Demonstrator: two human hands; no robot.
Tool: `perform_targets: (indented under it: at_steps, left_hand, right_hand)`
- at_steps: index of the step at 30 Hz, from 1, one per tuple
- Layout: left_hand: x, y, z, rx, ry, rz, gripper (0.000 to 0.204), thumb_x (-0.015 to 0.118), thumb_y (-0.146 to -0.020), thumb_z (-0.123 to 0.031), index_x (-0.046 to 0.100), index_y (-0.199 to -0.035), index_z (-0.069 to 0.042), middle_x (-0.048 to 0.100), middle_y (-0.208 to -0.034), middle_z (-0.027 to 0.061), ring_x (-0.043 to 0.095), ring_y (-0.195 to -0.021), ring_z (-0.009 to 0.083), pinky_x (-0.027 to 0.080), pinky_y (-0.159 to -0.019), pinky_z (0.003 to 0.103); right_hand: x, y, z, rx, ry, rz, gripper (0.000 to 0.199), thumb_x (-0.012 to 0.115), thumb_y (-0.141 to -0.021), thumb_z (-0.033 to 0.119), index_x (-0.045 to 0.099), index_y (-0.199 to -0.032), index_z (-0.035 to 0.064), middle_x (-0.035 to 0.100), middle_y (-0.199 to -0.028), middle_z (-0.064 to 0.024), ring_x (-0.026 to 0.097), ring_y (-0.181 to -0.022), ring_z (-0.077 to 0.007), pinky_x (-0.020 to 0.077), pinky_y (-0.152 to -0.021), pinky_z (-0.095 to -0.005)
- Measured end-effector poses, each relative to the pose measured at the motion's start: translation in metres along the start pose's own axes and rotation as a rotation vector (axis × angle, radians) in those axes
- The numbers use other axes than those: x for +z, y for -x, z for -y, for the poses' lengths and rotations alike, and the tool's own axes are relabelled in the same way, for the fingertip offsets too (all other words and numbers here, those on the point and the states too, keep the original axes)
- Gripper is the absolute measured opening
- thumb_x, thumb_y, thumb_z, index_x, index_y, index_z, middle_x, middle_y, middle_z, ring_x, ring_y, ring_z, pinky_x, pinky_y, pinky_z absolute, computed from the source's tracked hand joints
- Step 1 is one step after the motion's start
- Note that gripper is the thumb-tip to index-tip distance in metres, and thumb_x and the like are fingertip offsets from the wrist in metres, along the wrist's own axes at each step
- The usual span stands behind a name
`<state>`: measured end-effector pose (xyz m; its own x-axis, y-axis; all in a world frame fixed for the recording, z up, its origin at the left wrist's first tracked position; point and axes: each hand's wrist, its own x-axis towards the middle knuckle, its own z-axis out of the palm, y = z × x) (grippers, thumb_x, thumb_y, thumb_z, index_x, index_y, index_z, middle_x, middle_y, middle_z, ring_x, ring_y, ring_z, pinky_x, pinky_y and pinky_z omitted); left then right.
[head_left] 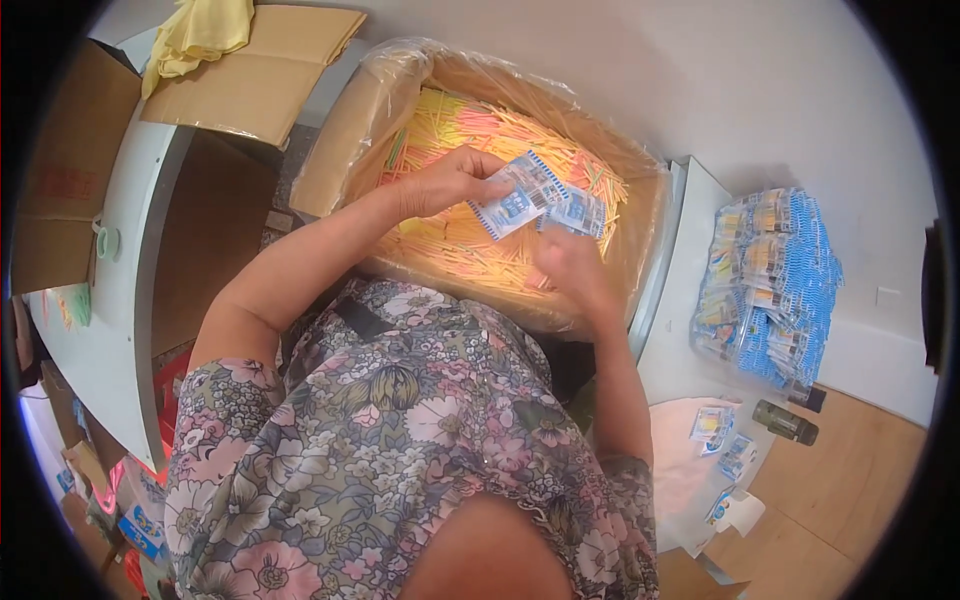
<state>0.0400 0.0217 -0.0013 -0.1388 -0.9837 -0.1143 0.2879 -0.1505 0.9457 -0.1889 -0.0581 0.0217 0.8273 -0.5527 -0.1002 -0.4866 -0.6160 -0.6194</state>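
The left hand (455,185) is closed in a pinch, thumb and fingers on one corner of a blue and white packet (517,200), which slants over the open box (345,150). The right hand (575,262) is curled almost into a fist at the lower edge of a second packet (577,212); its fingertips are hidden, so I cannot tell whether it grips that packet or only touches it. The two packets overlap at their near sides, the first in front, and I cannot tell if they are joined. Below them, thin sticks (465,262) in yellow, orange, pink and some green lie loose across the box, which has a clear liner (480,68) folded over its rim. On the white surface (672,365) to the right, a heap (770,280) of similar packets with blue edges stands against the wall, with a dark green bottle (785,422) near its lower end. A few loose packets (712,425) lie beside a pink cloth (668,430). At the upper left, a yellow cloth (208,40) rests on a cardboard flap (255,80)
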Motion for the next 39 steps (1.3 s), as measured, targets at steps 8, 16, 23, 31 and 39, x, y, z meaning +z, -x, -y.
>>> perform_targets:
  at_steps: [8, 16, 23, 31, 39]
  left_hand:
    - [-0.008, -0.001, 0.007, 0.1, -0.07, -0.037, 0.023, 0.06, -0.088, -0.021, 0.068, -0.092, 0.001, 0.065, -0.08, 0.0011, 0.057, -0.071, 0.0056, 0.048, -0.066, 0.023]
    - [-0.007, -0.002, 0.006, 0.121, -0.14, -0.099, 0.019, 0.063, -0.087, -0.018, 0.067, -0.082, 0.0, 0.063, -0.073, 0.0002, 0.057, -0.068, 0.006, 0.048, -0.064, 0.022]
    - [-0.003, -0.005, 0.006, 0.081, -0.017, -0.096, 0.017, 0.06, -0.088, -0.017, 0.065, -0.086, -0.001, 0.063, -0.075, -0.0005, 0.057, -0.07, 0.0051, 0.048, -0.065, 0.023]
    - [-0.01, -0.002, 0.007, 0.081, -0.113, -0.108, 0.017, 0.062, -0.087, -0.017, 0.066, -0.086, -0.001, 0.063, -0.076, 0.0, 0.058, -0.07, 0.0056, 0.048, -0.065, 0.022]
    - [-0.006, -0.004, 0.005, 0.1, -0.08, -0.119, 0.011, 0.068, -0.08, -0.006, 0.067, -0.089, 0.001, 0.066, -0.081, 0.0037, 0.06, -0.077, 0.0091, 0.048, -0.074, 0.023]
  right_hand:
    - [-0.027, -0.002, 0.016, 0.081, -0.416, -0.114, 0.015, 0.062, -0.081, 0.013, 0.058, -0.071, 0.002, 0.053, -0.062, 0.0018, 0.049, -0.059, -0.0073, 0.0413, -0.055, -0.0256]
    - [-0.039, -0.022, 0.026, 0.278, -1.094, -0.156, 0.014, 0.063, -0.082, 0.01, 0.054, -0.071, 0.0073, 0.047, -0.064, 0.0053, 0.043, -0.058, -0.0037, 0.0354, -0.05, -0.0201]
    - [-0.03, -0.014, 0.005, 0.014, -0.206, 0.044, 0.018, 0.059, -0.078, 0.01, 0.052, -0.063, 0.0032, 0.05, -0.06, -0.0038, 0.051, -0.059, -0.01, 0.0407, -0.054, -0.0307]
    - [-0.016, -0.008, -0.004, -0.037, -0.236, 0.215, 0.022, 0.059, -0.075, 0.019, 0.054, -0.065, 0.0, 0.048, -0.057, -0.0081, 0.052, -0.056, -0.0167, 0.0411, -0.053, -0.0318]
    - [-0.047, -0.023, 0.022, 0.274, -0.982, -0.078, 0.017, 0.062, -0.083, 0.013, 0.054, -0.068, 0.01, 0.051, -0.063, 0.0037, 0.047, -0.052, -0.0047, 0.0359, -0.043, -0.0204]
